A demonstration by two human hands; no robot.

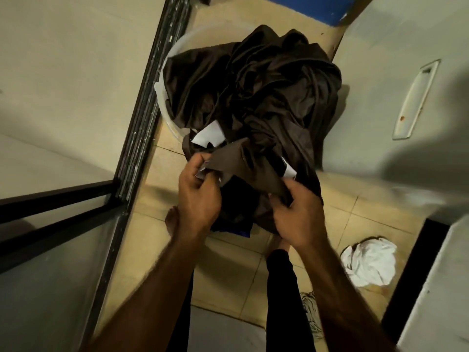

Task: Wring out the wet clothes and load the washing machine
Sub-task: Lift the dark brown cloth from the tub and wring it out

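Observation:
A big heap of dark brown cloth (258,82) fills a white tub (162,97) on the tiled floor and spills over its rim. A near fold of that brown cloth (238,158) is lifted toward me. My left hand (198,191) pinches its left edge between thumb and fingers. My right hand (294,207) grips its right end with curled fingers. White patches show among the folds. A darker garment hangs below my hands. No washing machine is clearly identifiable.
A dark metal door frame (142,118) runs along the left. A pale panel with a recessed handle (416,97) stands at right. A crumpled white cloth (368,265) and a mop head (311,311) lie on the floor near my bare feet.

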